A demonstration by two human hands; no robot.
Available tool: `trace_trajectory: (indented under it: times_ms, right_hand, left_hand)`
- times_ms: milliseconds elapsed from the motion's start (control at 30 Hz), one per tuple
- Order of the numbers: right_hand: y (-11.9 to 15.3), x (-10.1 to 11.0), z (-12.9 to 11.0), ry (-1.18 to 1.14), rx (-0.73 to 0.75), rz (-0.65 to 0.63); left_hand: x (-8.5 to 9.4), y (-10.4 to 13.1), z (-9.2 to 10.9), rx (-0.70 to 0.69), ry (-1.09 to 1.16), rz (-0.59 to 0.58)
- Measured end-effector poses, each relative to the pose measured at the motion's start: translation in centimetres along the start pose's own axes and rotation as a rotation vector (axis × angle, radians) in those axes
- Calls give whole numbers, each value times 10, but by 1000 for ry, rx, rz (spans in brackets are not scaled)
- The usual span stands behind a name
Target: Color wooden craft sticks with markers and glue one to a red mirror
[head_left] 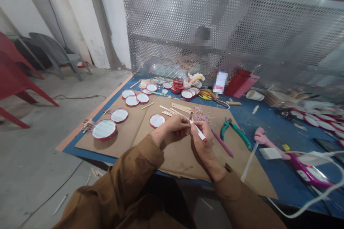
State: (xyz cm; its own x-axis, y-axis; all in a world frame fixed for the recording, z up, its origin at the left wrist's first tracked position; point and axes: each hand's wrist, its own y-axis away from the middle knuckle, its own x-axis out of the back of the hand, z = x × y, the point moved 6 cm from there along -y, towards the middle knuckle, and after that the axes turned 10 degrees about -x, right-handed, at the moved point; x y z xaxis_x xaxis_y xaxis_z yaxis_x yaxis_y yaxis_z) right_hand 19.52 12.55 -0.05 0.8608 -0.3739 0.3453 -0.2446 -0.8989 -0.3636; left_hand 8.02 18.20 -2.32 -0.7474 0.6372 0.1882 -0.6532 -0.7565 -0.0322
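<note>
The right hand (204, 143) had its fingers closed around a white marker (199, 133), red end slanting back toward the wrist and narrow end meeting the left hand (178, 126), a grip that probably served fine control. The left fingers were curled in close to that end, perhaps to steady something small; what they pinched, if anything, could not be told. A short stick with a reddish-brown part (191, 114) showed just beyond the fingertips, its holder unclear

Around both hands lay brown cardboard (139, 128), likely there to shield the blue desk (248, 112). From the hands, loose wooden sticks (181, 108) lay at eleven o'clock and coloured bands (202, 115) at one, both seemingly kept within easy reach. A red-rimmed disc (157, 120) lay near at nine to ten o'clock, with a larger disc (104, 129) farther off at nine

Green-handled pliers (242, 136) sat at three o'clock and a purple pen (223, 145) at four, close enough to crowd the right hand. Beyond them, a white cable (309, 204) looped across the desk at four o'clock and could have snagged a sleeve, while a perforated panel (166, 18) closed off the far side at twelve
</note>
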Motion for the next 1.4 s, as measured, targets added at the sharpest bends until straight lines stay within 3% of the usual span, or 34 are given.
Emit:
trace_trajectory:
  times_ms: [1400]
  right_hand:
    - [-2,5,-1,34,-31,61]
  left_hand:
    - [-1,0,2,14,-39,-10]
